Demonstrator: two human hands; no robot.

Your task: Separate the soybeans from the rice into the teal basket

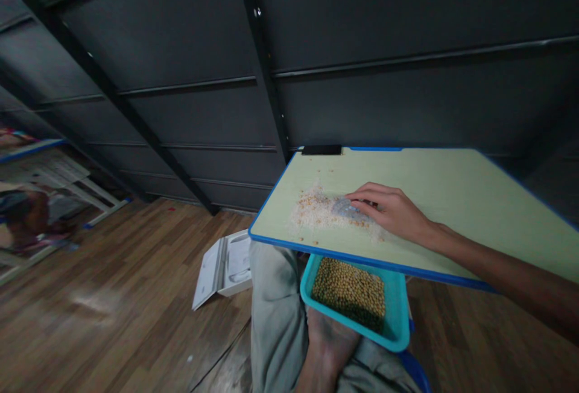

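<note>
Finishes: pale yellow-green counter, smooth top, low sheen, laminate by look. Blue edge trim reads as plastic. Turquoise rectangular tray: smooth moulded plastic, slight gloss on the rim. Round tan beans in it: smooth-skinned, bulk texture pebbly. Off-white loose grains on top: fine, rough spread. Dark grey wall panels: smooth, mostly matt, likely painted sheet metal; black bars look metal too. Brown plank floor: wood-look, semi-gloss. White open box: smooth card. Grey-green trousers: matt, creased cloth.
</note>
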